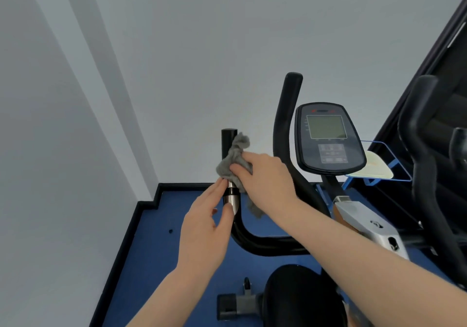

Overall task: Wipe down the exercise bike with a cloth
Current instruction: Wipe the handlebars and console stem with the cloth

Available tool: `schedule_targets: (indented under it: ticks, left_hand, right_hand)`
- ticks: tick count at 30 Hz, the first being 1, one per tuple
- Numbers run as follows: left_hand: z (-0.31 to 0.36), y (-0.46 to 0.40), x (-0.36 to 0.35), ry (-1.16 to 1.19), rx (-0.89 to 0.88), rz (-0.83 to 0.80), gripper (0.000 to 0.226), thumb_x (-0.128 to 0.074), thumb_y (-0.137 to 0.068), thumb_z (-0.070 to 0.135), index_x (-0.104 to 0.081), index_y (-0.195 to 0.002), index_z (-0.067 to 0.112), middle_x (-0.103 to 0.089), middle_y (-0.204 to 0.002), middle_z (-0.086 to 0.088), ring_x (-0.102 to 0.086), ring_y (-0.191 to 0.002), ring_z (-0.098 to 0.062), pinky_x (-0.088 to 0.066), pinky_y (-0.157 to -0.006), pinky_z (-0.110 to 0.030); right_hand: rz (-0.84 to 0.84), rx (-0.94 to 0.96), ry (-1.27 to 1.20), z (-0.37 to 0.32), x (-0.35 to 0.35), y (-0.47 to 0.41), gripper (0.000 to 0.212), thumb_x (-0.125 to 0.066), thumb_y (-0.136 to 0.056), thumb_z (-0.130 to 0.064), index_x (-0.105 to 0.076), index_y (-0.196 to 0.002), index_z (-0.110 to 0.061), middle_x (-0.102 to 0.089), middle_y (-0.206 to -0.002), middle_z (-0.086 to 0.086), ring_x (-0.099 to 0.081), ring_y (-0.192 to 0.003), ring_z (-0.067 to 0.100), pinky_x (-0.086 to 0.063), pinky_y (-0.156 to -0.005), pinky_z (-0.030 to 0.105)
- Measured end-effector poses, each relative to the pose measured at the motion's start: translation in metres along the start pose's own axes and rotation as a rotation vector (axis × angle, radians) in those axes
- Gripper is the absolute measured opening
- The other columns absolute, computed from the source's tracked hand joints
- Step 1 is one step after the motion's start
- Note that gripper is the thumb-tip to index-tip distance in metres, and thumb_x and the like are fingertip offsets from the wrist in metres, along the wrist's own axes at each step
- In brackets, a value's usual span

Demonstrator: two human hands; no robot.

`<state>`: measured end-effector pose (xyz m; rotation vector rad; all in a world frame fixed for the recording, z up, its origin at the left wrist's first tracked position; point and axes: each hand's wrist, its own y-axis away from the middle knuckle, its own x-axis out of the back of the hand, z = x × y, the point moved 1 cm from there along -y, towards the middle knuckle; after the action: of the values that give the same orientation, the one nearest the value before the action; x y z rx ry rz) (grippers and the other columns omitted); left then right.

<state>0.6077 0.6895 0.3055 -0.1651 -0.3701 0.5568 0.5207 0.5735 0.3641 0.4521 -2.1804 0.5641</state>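
The exercise bike has a black left handlebar (228, 142) with a silver sensor band (232, 198), a taller right handlebar (288, 114) and a grey console (328, 137) with a screen. My right hand (267, 177) grips a crumpled grey cloth (236, 160) wrapped around the left handlebar's grip. My left hand (209, 223) lies against the silver band just below the cloth, with its fingers straight on one side and the thumb on the other. The black saddle (300, 299) sits at the bottom.
A blue floor (161, 238) with a black skirting edge meets white walls at left and behind. A blue rack with a pale pad (379, 167) stands right of the console. Black frames of another machine (427, 150) crowd the right side.
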Motion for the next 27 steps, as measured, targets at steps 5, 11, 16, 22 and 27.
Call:
schedule_targets:
  ticks: [5,11,16,22,27]
  left_hand:
    - [0.004,0.001,-0.004,-0.009,0.021,0.045,0.048,-0.058,-0.095,0.021,-0.048,-0.123,0.058,-0.040,-0.129,0.048,-0.057,-0.118,-0.007,-0.048,-0.085,-0.019]
    - [0.002,0.005,0.000,-0.034,-0.006,0.038,0.046,-0.057,-0.095,0.018,-0.050,-0.127,0.050,-0.039,-0.128,0.050,-0.057,-0.117,-0.006,-0.049,-0.092,-0.017]
    - [0.001,0.005,-0.002,-0.023,0.007,0.051,0.045,-0.058,-0.095,0.018,-0.053,-0.127,0.048,-0.043,-0.123,0.051,-0.058,-0.116,-0.005,-0.051,-0.090,-0.019]
    - [-0.001,0.004,0.001,-0.014,-0.002,0.054,0.043,-0.058,-0.094,0.015,-0.056,-0.128,0.042,-0.047,-0.124,0.043,-0.058,-0.116,-0.004,-0.048,-0.095,-0.015]
    - [-0.002,0.004,0.003,-0.023,0.000,0.026,0.044,-0.057,-0.094,0.015,-0.054,-0.126,0.046,-0.043,-0.124,0.049,-0.057,-0.117,-0.003,-0.045,-0.097,-0.012]
  right_hand:
    - [0.017,-0.058,-0.013,-0.001,0.008,-0.015,0.029,-0.055,-0.093,-0.042,-0.064,-0.082,-0.016,-0.062,-0.074,-0.002,-0.058,-0.073,0.017,-0.046,-0.065,0.032]
    - [-0.008,-0.052,0.046,0.004,-0.003,0.007,0.032,-0.048,-0.097,-0.045,-0.065,-0.089,-0.019,-0.062,-0.077,-0.004,-0.057,-0.073,0.016,-0.041,-0.060,0.031]
    - [0.105,-0.052,0.036,-0.009,0.001,-0.009,0.030,-0.047,-0.098,-0.041,-0.062,-0.090,-0.016,-0.064,-0.083,-0.001,-0.057,-0.080,0.021,-0.038,-0.064,0.032]
    - [-0.087,-0.020,0.157,0.001,0.008,0.002,0.036,-0.050,-0.096,-0.044,-0.052,-0.067,-0.022,-0.052,-0.065,-0.007,-0.054,-0.068,0.016,-0.030,-0.050,0.028]
    - [0.063,-0.066,0.095,-0.007,0.000,-0.005,0.032,-0.046,-0.099,-0.042,-0.061,-0.086,-0.017,-0.058,-0.076,-0.004,-0.053,-0.073,0.018,-0.037,-0.061,0.032]
